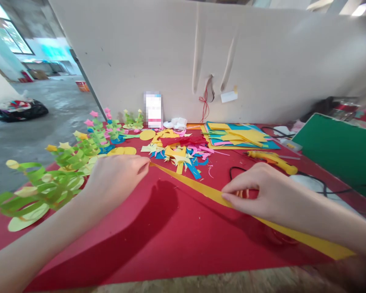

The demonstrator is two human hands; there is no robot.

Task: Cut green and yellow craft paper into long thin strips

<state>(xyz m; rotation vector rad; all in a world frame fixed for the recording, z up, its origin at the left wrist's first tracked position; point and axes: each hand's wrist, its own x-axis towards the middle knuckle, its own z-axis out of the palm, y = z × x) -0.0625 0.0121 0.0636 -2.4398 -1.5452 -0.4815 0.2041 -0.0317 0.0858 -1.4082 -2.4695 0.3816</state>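
My left hand (118, 175) pinches one end of a yellow paper strip (198, 188); my right hand (262, 189) pinches it further along. Strip's taut in front of me over the red table (158, 248), tail running under my right wrist. Done, by the look: several paper flowers (68, 156) standing at left. Left to do: this strip seems barely started, flat, joined to nothing. Glue gun (280, 163) lies unheld, right; cut scraps (177, 152) heaped behind.

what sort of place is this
Probably a papercraft work area: colourful paper scraps, green-stemmed paper flowers and what looks like a yellow glue gun share a red table.
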